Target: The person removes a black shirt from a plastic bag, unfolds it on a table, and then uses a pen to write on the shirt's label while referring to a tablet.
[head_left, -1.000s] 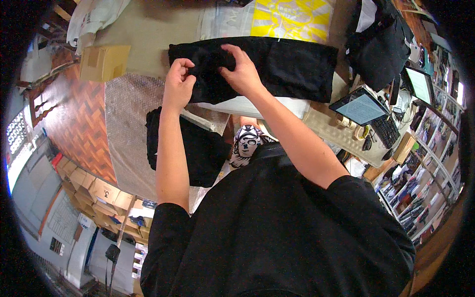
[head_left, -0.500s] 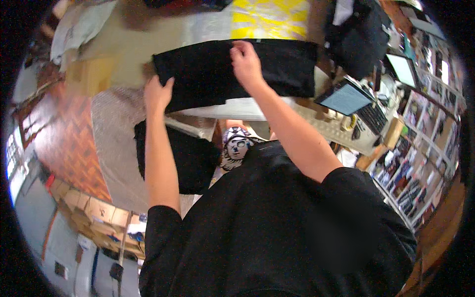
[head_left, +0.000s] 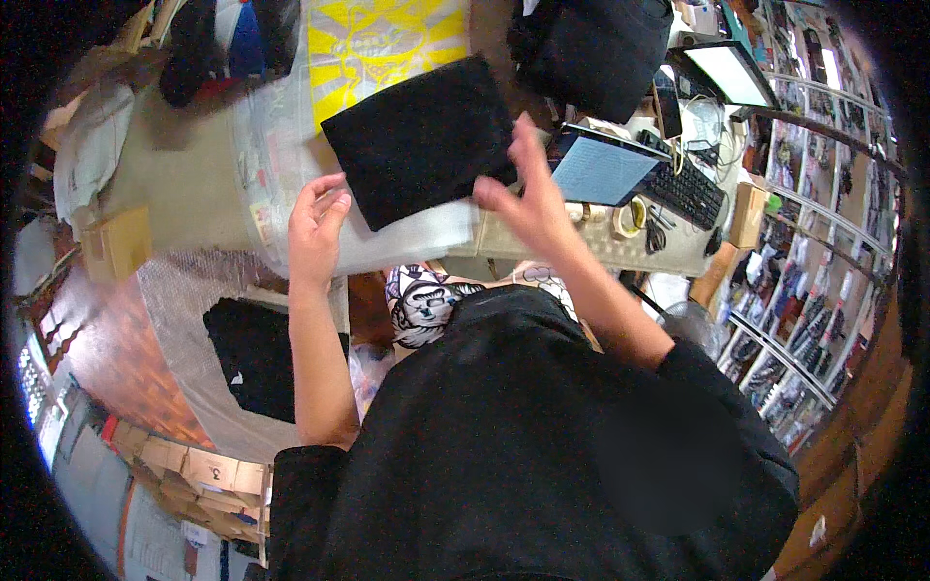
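Observation:
A black garment (head_left: 421,140), folded into a compact rectangle, lies slightly tilted on the worktable. Just off its left edge is my left hand (head_left: 315,232), fingers loosely bent, thumb apart from them, nothing held. At the garment's right edge my right hand (head_left: 531,194) is spread, thumb and fingers apart; its fingertips are close to the cloth, and whether they touch it I cannot tell. Under and behind the garment lie a sheet with a yellow print (head_left: 387,44) and clear plastic (head_left: 276,126).
Right of the garment stand a laptop (head_left: 601,169), a keyboard (head_left: 690,194), a tape roll (head_left: 630,218) and a monitor (head_left: 728,73). A dark cloth pile (head_left: 591,53) sits at the back. Another black garment (head_left: 257,358) lies lower left, beyond my left forearm.
The black garment has gone from a long strip to a shorter rectangle, its right part folded over. My right hand moved from its top edge to its right side. The view has shifted.

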The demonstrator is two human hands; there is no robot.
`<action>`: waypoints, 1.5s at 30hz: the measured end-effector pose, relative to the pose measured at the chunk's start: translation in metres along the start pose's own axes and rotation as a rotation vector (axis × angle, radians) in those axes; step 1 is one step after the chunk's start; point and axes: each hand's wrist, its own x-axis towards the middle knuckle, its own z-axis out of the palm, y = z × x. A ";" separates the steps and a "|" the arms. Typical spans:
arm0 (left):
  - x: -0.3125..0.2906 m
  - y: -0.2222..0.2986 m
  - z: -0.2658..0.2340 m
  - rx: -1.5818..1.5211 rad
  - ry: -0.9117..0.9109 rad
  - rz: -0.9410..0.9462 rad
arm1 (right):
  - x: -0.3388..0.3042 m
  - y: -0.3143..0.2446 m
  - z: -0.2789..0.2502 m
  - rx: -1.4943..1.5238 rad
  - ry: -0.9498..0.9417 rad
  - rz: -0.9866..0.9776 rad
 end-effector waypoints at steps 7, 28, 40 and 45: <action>0.072 -0.043 0.052 0.640 0.470 -0.093 | -0.129 0.190 0.018 0.076 -1.246 0.291; -0.017 0.071 0.131 1.247 0.307 0.416 | -0.248 0.656 -0.242 -0.760 -0.460 0.744; 0.002 -0.117 0.122 1.251 0.358 0.687 | -0.176 0.517 -0.069 -0.030 -0.531 0.257; 0.009 -0.076 0.008 1.515 0.427 0.425 | -0.152 0.484 0.057 0.419 -0.874 0.227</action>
